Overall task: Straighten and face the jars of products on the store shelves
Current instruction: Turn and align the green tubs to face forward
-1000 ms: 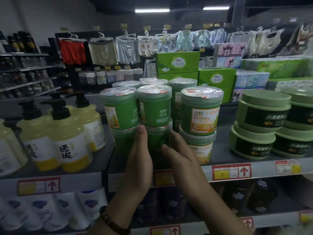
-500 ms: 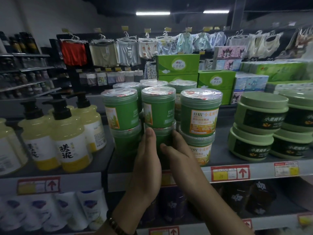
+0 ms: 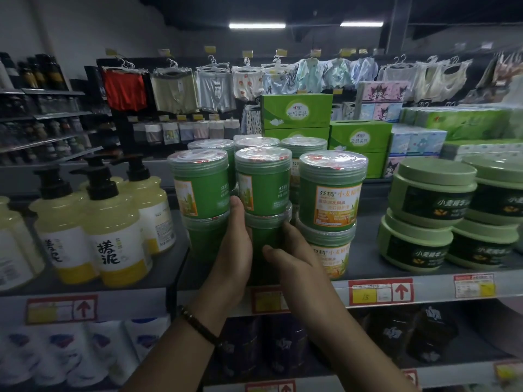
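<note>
1. At the centre of the frame, the lower green jar point(image 3: 266, 236) stands on the grey shelf point(image 3: 441, 284), with an upper green jar point(image 3: 263, 182) stacked on its lid.
2. The left hand point(image 3: 235, 253) clasps the lower green jar's left side, thumb pointing up; its other fingers are hidden.
3. The right hand point(image 3: 297, 258) curls round the right side, thumb across the front.
4. A left stack point(image 3: 201, 188) and a right stack point(image 3: 331, 193) of matching jars flank it closely.
5. Yellow pump bottles point(image 3: 113, 239) stand at the left of the frame, pale green tubs point(image 3: 430, 193) at the right.
</note>
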`<act>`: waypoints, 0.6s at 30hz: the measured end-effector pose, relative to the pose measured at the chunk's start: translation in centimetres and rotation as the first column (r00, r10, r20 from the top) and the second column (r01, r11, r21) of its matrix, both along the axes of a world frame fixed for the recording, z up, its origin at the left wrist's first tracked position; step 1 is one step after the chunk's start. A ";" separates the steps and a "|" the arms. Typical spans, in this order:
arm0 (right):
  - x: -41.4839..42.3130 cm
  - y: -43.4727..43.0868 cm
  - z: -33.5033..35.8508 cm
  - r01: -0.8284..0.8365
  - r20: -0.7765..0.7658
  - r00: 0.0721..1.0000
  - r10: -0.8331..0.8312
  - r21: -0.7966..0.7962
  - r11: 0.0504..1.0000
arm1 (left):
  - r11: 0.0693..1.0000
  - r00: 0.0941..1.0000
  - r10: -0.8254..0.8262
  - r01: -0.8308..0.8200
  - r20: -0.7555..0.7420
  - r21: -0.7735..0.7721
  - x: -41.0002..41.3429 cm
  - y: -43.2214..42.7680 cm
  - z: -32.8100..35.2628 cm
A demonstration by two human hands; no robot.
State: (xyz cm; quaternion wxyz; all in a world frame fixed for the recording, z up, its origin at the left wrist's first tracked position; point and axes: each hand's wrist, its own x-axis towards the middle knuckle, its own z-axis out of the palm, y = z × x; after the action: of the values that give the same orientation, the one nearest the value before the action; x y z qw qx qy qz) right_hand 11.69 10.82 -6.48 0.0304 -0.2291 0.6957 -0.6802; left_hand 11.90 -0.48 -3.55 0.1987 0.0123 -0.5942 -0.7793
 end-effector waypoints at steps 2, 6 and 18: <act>0.1 0.1 0.1 -0.001 0.003 1.000 0.001 -0.002 1.000 | 0.999 1.000 -0.021 0.021 -0.006 0.029 -0.3 0.0 -0.2; 0.3 0.1 0.4 -0.018 0.034 0.999 0.019 -0.008 1.000 | 0.999 0.999 -0.033 0.033 -0.008 -0.005 -0.2 -0.3 -0.5; 1.1 1.4 1.4 -0.070 0.021 0.997 0.070 0.028 0.997 | 0.993 0.992 -0.113 0.110 -0.064 -0.050 2.0 0.6 0.1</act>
State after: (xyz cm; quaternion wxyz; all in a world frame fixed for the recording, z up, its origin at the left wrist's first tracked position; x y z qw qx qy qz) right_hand 12.82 12.26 -5.07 0.0647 -0.2459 0.6967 -0.6708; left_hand 13.92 0.10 -3.46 0.1749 -0.0514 -0.6051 -0.7750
